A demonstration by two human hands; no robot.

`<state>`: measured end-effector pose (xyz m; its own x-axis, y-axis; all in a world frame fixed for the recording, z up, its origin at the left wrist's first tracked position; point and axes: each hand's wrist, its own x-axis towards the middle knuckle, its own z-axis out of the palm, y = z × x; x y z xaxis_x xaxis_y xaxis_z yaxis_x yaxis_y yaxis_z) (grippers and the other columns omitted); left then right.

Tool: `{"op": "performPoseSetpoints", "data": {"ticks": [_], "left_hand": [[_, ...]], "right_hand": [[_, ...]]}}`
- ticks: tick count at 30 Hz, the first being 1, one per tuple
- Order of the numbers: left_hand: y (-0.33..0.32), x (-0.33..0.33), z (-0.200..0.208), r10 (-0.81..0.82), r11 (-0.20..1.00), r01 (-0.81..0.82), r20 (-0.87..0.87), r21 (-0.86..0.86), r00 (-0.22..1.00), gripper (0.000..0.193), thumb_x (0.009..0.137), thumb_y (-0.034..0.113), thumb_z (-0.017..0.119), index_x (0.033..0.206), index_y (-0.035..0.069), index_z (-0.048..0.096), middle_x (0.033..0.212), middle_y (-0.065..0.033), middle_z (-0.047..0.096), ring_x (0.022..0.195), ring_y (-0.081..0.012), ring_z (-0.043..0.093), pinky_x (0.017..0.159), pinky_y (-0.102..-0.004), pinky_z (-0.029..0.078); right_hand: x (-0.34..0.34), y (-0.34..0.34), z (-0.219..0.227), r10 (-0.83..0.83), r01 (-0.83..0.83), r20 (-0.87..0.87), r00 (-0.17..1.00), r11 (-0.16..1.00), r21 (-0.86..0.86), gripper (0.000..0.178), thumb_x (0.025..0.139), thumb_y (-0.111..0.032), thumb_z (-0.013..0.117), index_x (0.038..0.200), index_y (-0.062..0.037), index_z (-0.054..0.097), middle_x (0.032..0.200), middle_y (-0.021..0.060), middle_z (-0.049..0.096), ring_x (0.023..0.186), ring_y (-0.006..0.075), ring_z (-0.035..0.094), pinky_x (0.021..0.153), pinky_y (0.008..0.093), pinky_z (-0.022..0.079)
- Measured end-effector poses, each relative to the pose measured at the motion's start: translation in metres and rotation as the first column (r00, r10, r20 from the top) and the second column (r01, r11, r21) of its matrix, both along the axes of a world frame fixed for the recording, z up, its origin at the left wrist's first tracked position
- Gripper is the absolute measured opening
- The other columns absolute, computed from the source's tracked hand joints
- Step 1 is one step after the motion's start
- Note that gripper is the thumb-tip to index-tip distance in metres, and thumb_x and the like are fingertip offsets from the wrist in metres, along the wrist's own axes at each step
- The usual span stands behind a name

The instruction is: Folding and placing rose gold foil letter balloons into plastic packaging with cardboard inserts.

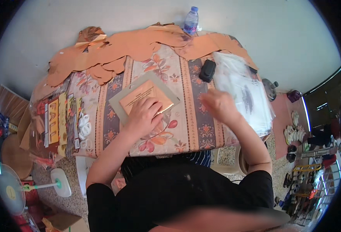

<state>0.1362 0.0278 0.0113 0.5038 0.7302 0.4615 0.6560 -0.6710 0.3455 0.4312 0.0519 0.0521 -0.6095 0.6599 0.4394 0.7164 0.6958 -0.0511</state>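
Observation:
My left hand [143, 113] lies on a folded orange packet [141, 91] with small dark print, its fingers spread and slightly bent over the lower right part. Beneath the packet is a greyish flat sheet [118, 101], set at an angle on the table. My right hand [219, 105] is raised to the right of the packet, its fingers curled together and a little blurred; whatever they may hold cannot be made out. A black block-shaped object [207, 71] lies just beyond it. Beside that hand is a stack of clear plastic bags [244, 96].
Orange cut-out garlands [139, 44] stretch along the table's far edge, near a water bottle [191, 21]. Packaged banners [54, 120] and white cord bundles [84, 127] lie at the left. A flowered cloth [170, 139] covers the table. A fan [10, 189] stands at lower left, shoe racks [310, 181] at right.

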Motion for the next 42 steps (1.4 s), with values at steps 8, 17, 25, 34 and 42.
{"op": "performPoseSetpoints", "data": {"ticks": [8,17,25,34,42], "left_hand": [[0.001,0.003,-0.008,0.057,0.997,-0.058,0.016,0.052,0.998,0.034,0.074,0.02,0.074,0.103,0.005,0.064,0.108,-0.0078,0.059,0.105,-0.0283,0.054,0.094,-0.0424,0.041],[0.001,0.001,-0.014,0.028,0.982,-0.038,0.058,0.185,0.998,0.03,0.072,0.017,0.075,0.095,0.003,0.065,0.101,-0.01,0.064,0.096,-0.0275,0.061,0.083,-0.0377,0.05],[-0.004,0.005,-0.012,0.044,0.971,-0.039,-0.018,0.235,0.999,0.02,0.073,0.013,0.071,0.088,0.003,0.062,0.092,-0.0095,0.063,0.092,-0.0259,0.063,0.076,-0.0337,0.054],[-0.001,0.006,-0.013,0.085,0.971,-0.104,0.093,0.216,0.992,0.01,0.072,0.009,0.067,0.078,0.005,0.06,0.084,-0.0102,0.064,0.082,-0.0258,0.065,0.068,-0.0345,0.054],[-0.001,0.006,-0.012,0.113,0.974,-0.146,0.189,0.173,0.976,0.006,0.073,0.007,0.066,0.076,0.006,0.061,0.08,-0.008,0.065,0.077,-0.0247,0.066,0.065,-0.0346,0.054]], "right_hand": [[0.117,0.081,-0.01,-0.559,0.577,0.287,0.778,0.817,0.026,0.012,0.083,-0.014,0.056,0.082,-0.0055,0.064,0.086,0.0133,0.065,0.084,0.0317,0.064,0.073,0.045,0.052],[0.113,0.112,-0.026,-0.56,0.575,0.3,0.773,0.817,0.044,0.012,0.084,-0.014,0.055,0.083,-0.0056,0.064,0.086,0.0116,0.061,0.077,0.0338,0.065,0.069,0.0448,0.053],[0.075,0.044,0.031,-0.669,0.667,0.393,0.631,0.727,0.165,0.013,0.08,-0.008,0.055,0.072,-0.0054,0.065,0.071,0.018,0.066,0.069,0.0333,0.068,0.062,0.042,0.054],[0.003,-0.021,0.03,-0.204,0.232,0.141,0.969,0.947,-0.221,0.017,0.085,-0.021,0.062,0.077,-0.0075,0.056,0.061,0.0124,0.06,0.061,0.0314,0.063,0.054,0.0431,0.049],[-0.036,-0.025,-0.006,-0.023,0.058,0.166,0.986,0.976,-0.208,0.017,0.086,-0.022,0.061,0.08,-0.0082,0.052,0.054,0.0091,0.057,0.05,0.0282,0.061,0.045,0.0403,0.047]]}}
